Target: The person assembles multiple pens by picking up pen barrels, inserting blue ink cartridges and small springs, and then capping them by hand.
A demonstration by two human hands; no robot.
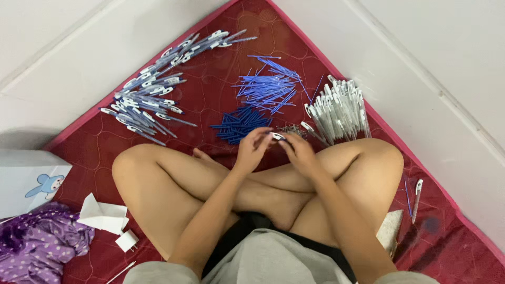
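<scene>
Above the crossed shins, near the middle of the red quilted mat (210,113), both hands meet on one small white pen part (278,136). The left hand (252,150) pinches its near end with fingertips; the right hand (298,150) closes on the other end. Hands together, clamped on the same piece.

Handling, judged: light, stiff plastic, smooth and likely slippery; thin enough to flex or snap if bent. Best held by fingertips near the ends, as here.

Relative to the mat: the pile of assembled pens (152,89) lies toward its far left edge; loose blue refills (268,87) at far centre; dark blue pieces (239,125) just beyond the hands; white barrels (339,108) at the far right edge, close to the border. A small heap of tiny metal bits (291,129), too small to identify, sits touching the hand zone.

Open room: bare mat between piles is narrow; knees close off both sides. A single pen (416,200) lies right of the right knee.
</scene>
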